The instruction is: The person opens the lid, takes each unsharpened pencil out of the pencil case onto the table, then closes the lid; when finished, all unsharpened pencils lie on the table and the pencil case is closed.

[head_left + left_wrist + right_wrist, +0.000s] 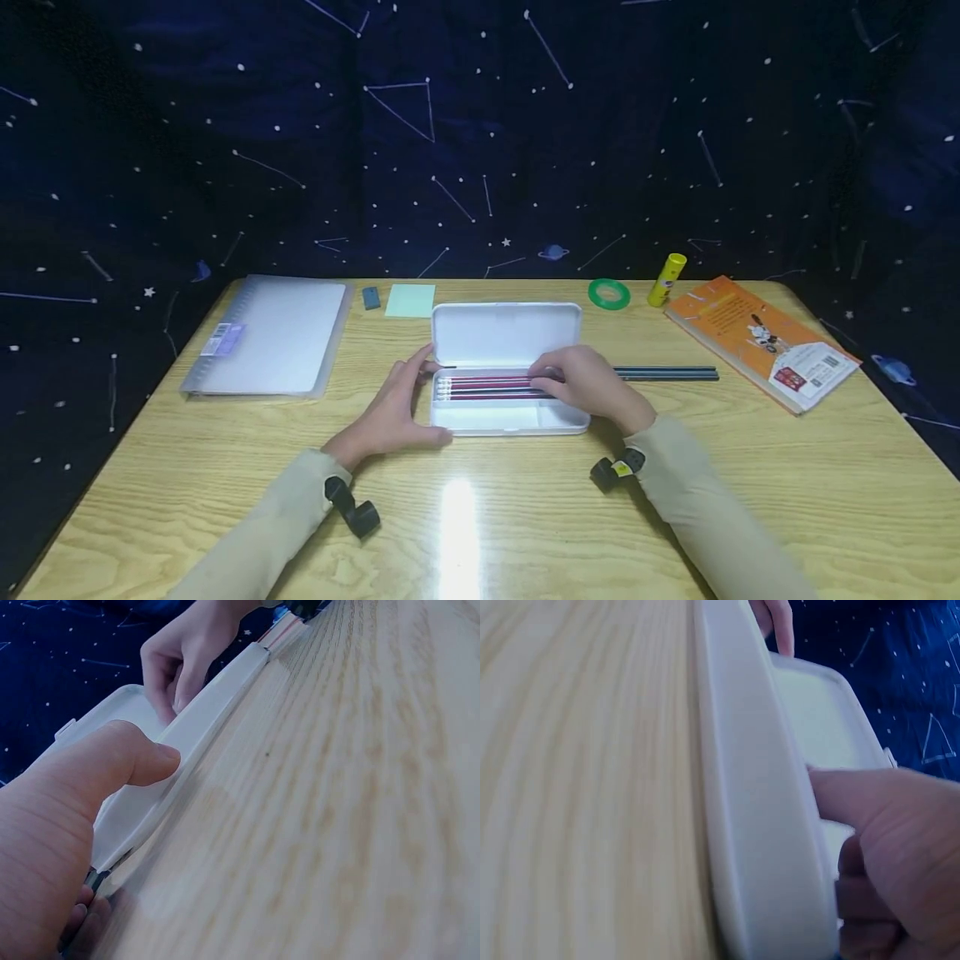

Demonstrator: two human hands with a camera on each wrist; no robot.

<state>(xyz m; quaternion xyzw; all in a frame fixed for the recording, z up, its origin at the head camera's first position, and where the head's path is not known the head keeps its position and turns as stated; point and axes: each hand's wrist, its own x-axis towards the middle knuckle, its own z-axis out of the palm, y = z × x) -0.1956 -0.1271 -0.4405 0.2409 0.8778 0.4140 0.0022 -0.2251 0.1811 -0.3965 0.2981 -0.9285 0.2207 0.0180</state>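
An open white pencil case [517, 423] lies mid-table with its lid [506, 333] standing up behind. Red and dark pencils [483, 387] lie side by side inside it. My left hand [412, 404] grips the case's left end, thumb on the front wall and fingers at the back; the left wrist view shows that thumb [131, 761] pressed on the case wall [202, 735]. My right hand [572, 380] lies over the right half of the case, fingers curled down on the pencils. In the right wrist view it [900, 825] sits against the case rim [757, 825].
Two dark pencils [667, 373] lie right of the case. Behind are a green tape ring [608, 293], a yellow glue stick [667, 279], a green sticky note [410, 300] and a blue eraser [371, 297]. An orange book [761, 337] lies right, a translucent folder [270, 333] left.
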